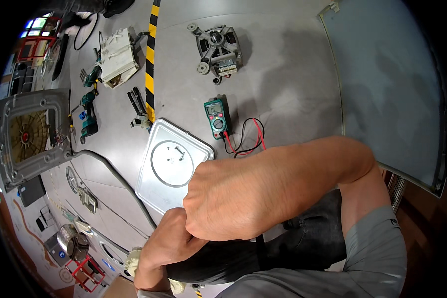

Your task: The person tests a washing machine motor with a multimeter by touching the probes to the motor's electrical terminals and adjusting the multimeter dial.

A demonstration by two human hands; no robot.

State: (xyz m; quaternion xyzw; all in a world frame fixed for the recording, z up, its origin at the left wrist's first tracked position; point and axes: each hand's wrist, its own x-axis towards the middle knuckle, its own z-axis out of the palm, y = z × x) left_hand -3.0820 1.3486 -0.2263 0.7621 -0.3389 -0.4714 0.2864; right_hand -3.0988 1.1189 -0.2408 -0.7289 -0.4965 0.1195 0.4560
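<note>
My right hand (233,198) is closed in a fist in front of my lap, with its back showing. Right beside its lower edge, touching it, is my left hand (166,241), its fingers curled in. Whatever the two hands hold, if anything, is hidden behind the right fist. Just beyond them lies a square white metal panel (171,174) with a round groove, and a few small bolts (180,153) rest on it. A green multimeter (215,117) lies farther off, with red and black test leads (260,139) looped beside it. Past that stands an electric motor (217,49).
A large grey-blue panel (382,74) fills the right side. Yellow-black tape (150,74) runs along the floor. Left of it are a white plastic housing (119,54), a cordless drill (88,116), a grey hose (116,174), a grey frame (59,114) and a metal drum (73,242).
</note>
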